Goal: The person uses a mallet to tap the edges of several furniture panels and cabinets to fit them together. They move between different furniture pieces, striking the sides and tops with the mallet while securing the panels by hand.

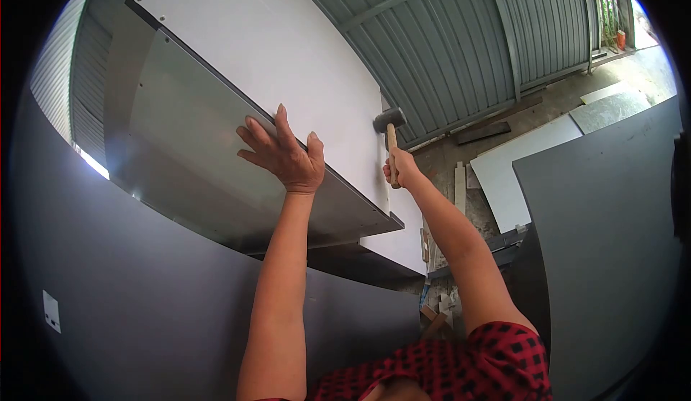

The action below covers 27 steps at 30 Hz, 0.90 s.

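Observation:
My right hand [403, 168] is wrapped round the wooden handle of a mallet [390, 120]. The mallet's dark head is up beside the far right edge of a white panel [309, 55]. With fingers spread, my left hand [283, 155] rests at the dark edge where that white panel meets a grey panel [194, 134]. Small round holes dot both panels near their left corner. Beneath the grey panel's right end, another white board [396, 242] shows in part.
A large dark grey board [604, 206] stands at the right, and another dark surface [144, 278] curves across the lower left. White sheets [504, 167] and wood offcuts [435, 322] lie on the floor. Behind is a corrugated metal wall [446, 48].

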Available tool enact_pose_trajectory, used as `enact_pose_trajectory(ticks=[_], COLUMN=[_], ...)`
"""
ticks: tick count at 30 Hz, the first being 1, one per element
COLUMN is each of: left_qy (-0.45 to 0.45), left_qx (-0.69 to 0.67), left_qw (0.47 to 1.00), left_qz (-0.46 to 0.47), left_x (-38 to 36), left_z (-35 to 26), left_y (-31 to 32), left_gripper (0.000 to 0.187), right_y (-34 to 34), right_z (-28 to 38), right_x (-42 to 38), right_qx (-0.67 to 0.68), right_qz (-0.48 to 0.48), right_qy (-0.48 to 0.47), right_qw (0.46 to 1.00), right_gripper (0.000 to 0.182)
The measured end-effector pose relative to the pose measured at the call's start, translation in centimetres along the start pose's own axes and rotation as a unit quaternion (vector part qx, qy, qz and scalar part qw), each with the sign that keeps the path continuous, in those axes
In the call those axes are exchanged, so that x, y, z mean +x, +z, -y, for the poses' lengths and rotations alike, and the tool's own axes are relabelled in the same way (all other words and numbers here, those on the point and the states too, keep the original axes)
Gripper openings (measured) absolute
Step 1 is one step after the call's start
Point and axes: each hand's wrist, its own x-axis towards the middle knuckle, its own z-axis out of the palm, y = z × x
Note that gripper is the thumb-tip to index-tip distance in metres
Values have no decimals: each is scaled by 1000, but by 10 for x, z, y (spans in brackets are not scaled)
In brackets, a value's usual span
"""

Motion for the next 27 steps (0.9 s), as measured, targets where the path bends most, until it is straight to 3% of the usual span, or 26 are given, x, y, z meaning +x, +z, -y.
enact_pose_trajectory(ticks=[9, 13, 27], left_qy=[-14, -10, -17], left_qx=[-7, 9, 9], left_qw=[1000, 1000, 1000], left_qz=[-4, 1, -1], left_x=[0, -1, -6], left_z=[-1, 0, 0], left_y=[1, -1, 1], left_gripper=[65, 71, 68], right_y=[69, 91, 111], right_z=[78, 93, 105], right_x=[-75, -91, -97], right_qx=[-17, -32, -50], right_qz=[146, 186, 179], right_qy=[-95, -102, -122], right_qw=[985, 977, 975], right_gripper=[35, 34, 36])
